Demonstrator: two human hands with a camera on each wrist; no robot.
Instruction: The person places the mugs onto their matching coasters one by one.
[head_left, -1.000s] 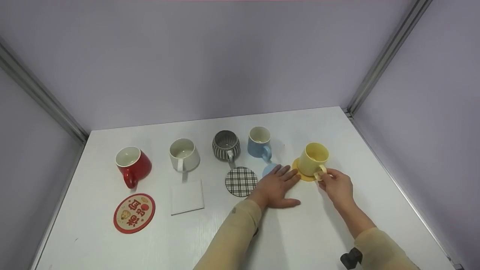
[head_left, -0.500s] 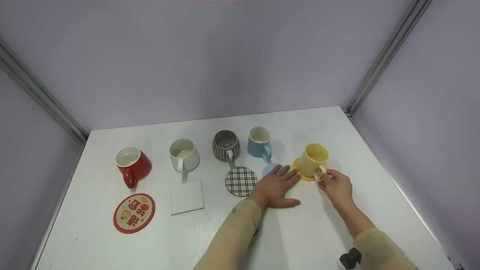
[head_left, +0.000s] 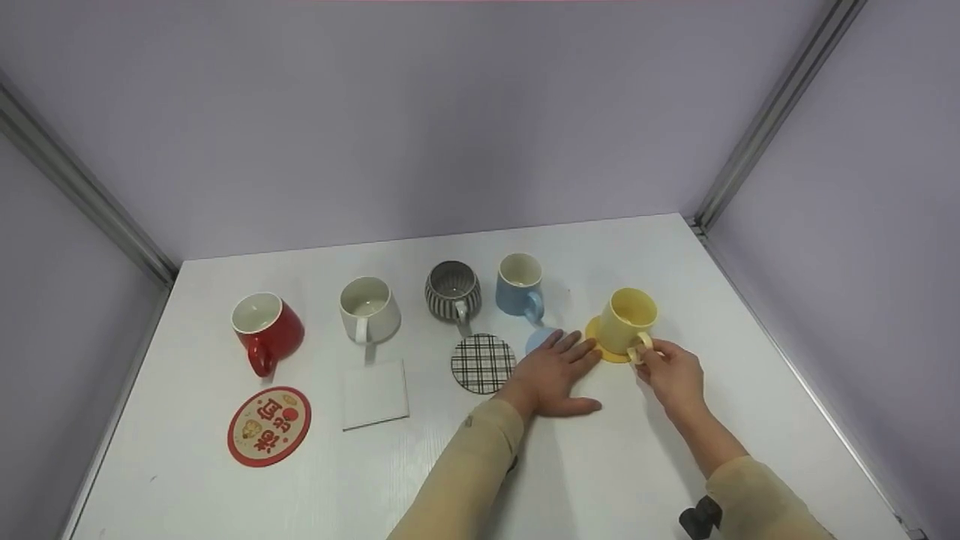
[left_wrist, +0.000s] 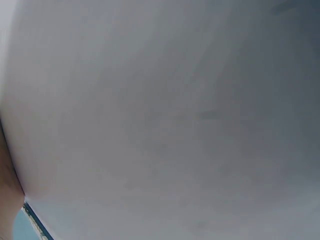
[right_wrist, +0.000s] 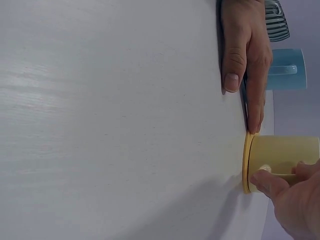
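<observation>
A yellow mug point(head_left: 624, 322) stands upright on a round yellow coaster point(head_left: 593, 328) toward the right of the table. My right hand point(head_left: 673, 375) pinches the mug's handle between thumb and fingers; the right wrist view also has this hand point(right_wrist: 300, 202) at the handle. Flat and spread, my left hand point(head_left: 551, 379) rests over a round blue coaster point(head_left: 538, 338), hiding most of it. Its fingertips touch the yellow coaster's left edge. Behind that hand stands a blue mug point(head_left: 517, 289). The left wrist view holds mostly blurred white tabletop.
A grey striped mug point(head_left: 442, 300) stands behind a round plaid coaster point(head_left: 482, 364). Left of these, a white mug point(head_left: 379, 319) is behind a square white coaster point(head_left: 375, 394). Farthest left, a red mug point(head_left: 281, 334) stands behind a round red-rimmed coaster point(head_left: 268, 427). Walls enclose the table's back and sides.
The yellow mug's rim has dropped very slightly on its coaster, with my right hand on the handle throughout. My left hand stays in place.
</observation>
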